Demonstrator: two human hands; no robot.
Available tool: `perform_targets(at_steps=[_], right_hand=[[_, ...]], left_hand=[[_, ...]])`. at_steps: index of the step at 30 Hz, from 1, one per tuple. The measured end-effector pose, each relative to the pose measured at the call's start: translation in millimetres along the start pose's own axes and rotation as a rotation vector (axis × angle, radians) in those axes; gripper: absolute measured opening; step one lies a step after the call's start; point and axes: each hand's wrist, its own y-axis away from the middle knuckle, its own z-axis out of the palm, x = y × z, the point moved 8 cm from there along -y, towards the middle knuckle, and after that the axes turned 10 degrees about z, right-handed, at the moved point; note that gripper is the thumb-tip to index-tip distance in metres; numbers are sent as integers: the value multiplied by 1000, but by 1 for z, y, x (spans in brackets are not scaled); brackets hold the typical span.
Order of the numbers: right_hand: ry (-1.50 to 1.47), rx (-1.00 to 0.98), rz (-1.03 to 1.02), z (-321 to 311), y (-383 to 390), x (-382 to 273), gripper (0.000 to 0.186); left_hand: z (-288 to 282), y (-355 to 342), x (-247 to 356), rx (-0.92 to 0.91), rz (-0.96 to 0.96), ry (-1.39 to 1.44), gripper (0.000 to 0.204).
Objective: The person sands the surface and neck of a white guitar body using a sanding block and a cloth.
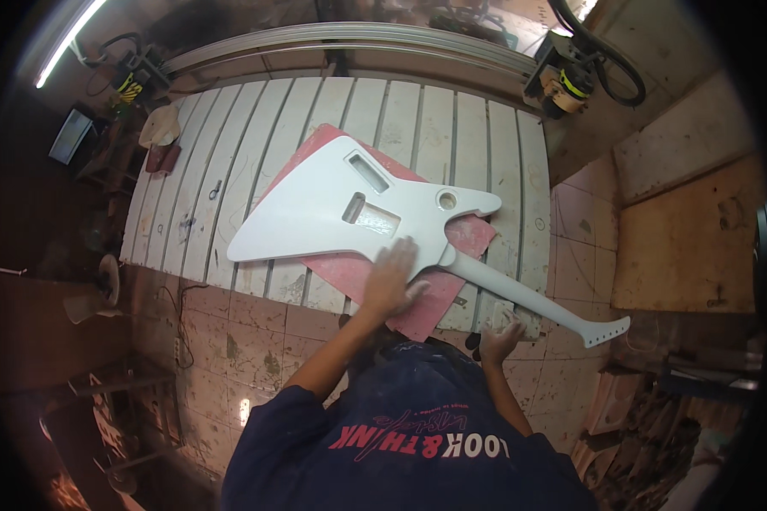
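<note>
A white, unstrung electric guitar body [307, 204] with angular wings lies back side up, its recessed cavities facing me. Its neck [520, 294] runs to the lower right, ending in a headstock [603, 331] that juts past the table. Beneath the body is a pink cloth-like sheet [422, 311]. My left hand [392, 279] rests on the body's near edge, fingers stretched out and holding nothing. Close to the table's front edge, below the neck, my right hand [501, 339] grips a small pale block [499, 313].
The slatted white table [187, 204] carries a small metal piece [216, 189] at left and a pale bundle [160, 128] at its far left corner. A metal rail [349, 38] spans the back, with a yellow-banded machine head [566, 92] at right. A wooden panel [690, 238] stands farther right.
</note>
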Motion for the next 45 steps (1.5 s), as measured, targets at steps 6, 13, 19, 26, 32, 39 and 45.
perform_targets(at_steps=[6, 13, 19, 26, 32, 39, 45], right_hand=[[16, -5, -23, -4, 0, 1, 57], [14, -20, -44, 0, 0, -2, 56], [27, -33, 19, -1, 0, -7, 58], [103, 3, -69, 0, 0, 1, 61], [56, 13, 9, -3, -1, 4, 52], [83, 0, -29, 3, -3, -1, 50], [61, -5, -36, 1, -2, 5, 56]], left_hand=[[-70, 96, -182, 142, -650, -233, 86], [-112, 218, -294, 302, -1207, -146, 91], [-62, 175, -224, 699, -1110, -25, 102], [-48, 183, -214, 783, -1045, 88, 94], [-88, 228, -285, 877, -1149, 146, 60], [-89, 216, -265, 720, -1071, -160, 64], [-52, 92, -149, 148, -784, -246, 79]])
